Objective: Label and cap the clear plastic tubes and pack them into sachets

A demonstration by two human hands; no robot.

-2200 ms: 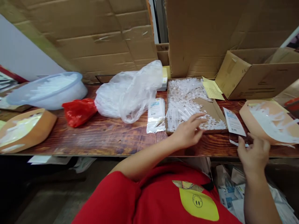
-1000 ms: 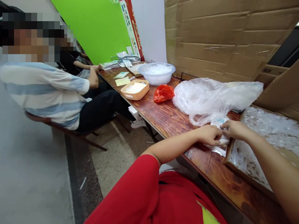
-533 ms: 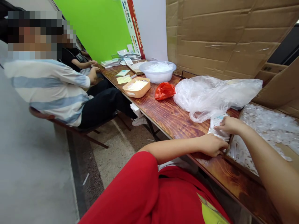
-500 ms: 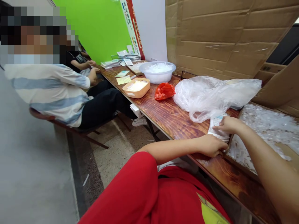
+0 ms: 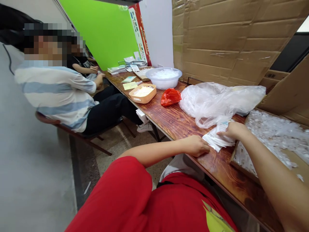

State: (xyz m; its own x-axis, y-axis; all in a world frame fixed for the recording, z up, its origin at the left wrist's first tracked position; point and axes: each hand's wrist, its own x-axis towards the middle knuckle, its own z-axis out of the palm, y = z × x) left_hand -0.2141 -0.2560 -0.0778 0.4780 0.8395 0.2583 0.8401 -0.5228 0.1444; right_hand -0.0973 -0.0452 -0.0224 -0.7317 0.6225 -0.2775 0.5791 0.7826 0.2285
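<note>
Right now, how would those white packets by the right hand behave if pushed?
The white packets would likely slide apart, as they lie fanned and overlapping. They seem light, being thin, and probably won't roll, being flat.

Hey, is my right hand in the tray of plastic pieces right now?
No, the right hand is on the white packets beside the tray.

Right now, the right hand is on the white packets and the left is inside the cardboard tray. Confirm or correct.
Wrong about the left hand: the head view shows it at the front edge of the table, not in the tray. The right hand is on the packets.
</note>
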